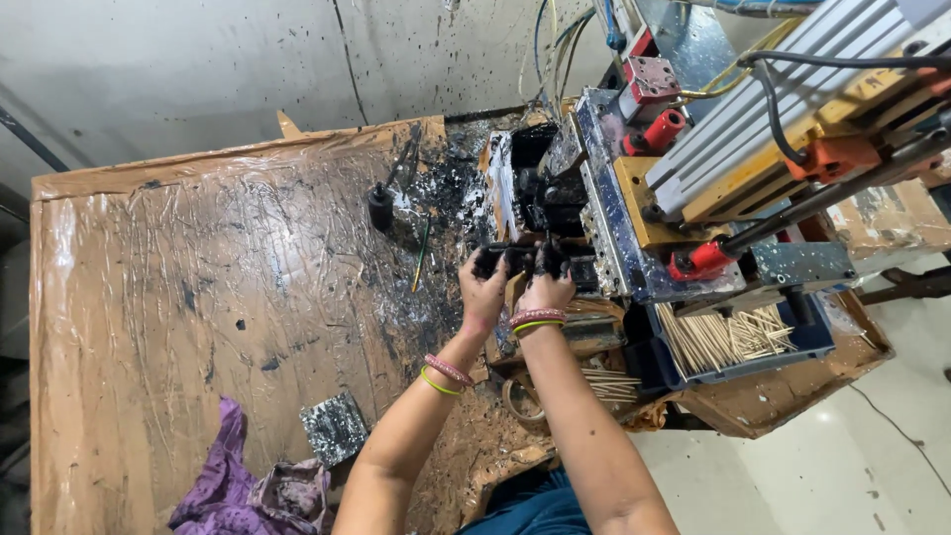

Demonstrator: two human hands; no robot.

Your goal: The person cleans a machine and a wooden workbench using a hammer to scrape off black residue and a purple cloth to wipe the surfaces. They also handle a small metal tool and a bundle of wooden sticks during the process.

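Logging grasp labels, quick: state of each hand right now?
Left hand: fingers closed on the black ink-smeared block at the machine.
Right hand: fingers closed on the same block.

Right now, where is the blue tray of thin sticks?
In the head view, the blue tray sits under the machine at the table's right edge, to the right of both hands.

A small workshop is shown. A metal machine [713, 168] with cables, rails and red knobs is mounted beside a tabletop [198, 297] wrapped in plastic sheet and spattered with black paste. A tray of thin wooden sticks [728, 337] is set under the machine.
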